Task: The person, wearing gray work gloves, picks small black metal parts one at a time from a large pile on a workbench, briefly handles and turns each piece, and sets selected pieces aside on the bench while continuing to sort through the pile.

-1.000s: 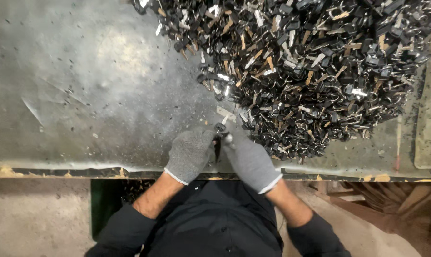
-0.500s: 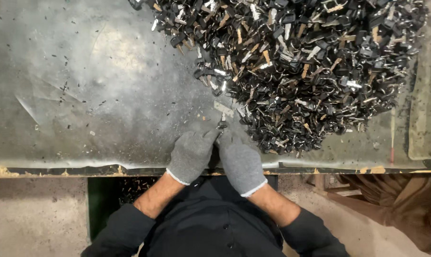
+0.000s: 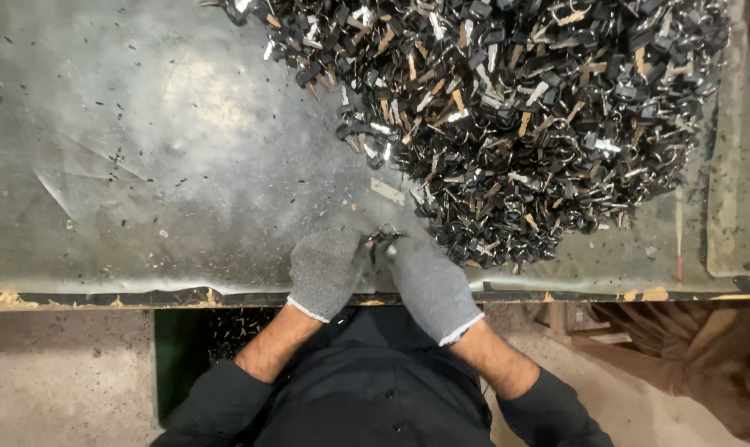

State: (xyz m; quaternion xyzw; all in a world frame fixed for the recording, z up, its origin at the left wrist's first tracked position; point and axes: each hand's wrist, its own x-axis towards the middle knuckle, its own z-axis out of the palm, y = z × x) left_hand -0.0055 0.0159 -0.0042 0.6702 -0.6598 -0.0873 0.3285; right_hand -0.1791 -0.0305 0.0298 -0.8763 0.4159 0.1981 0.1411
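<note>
left hand (image 3: 329, 269) | right hand (image 3: 429, 285) | edged apart | key ring (image 3: 385, 235) now showing between

Both gloved hands, left hand (image 3: 327, 270) and right hand (image 3: 429, 281), fingers apparently pinching 1 key ring (image 3: 385, 234) beside the key heap (image 3: 507, 116).

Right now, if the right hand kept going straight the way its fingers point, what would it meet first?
The right hand in its grey knit glove points up and left, at the small dark metal ring piece pinched between both hands. Just past that are the left hand's fingertips, not the big pile of black and brass metal parts.
</note>
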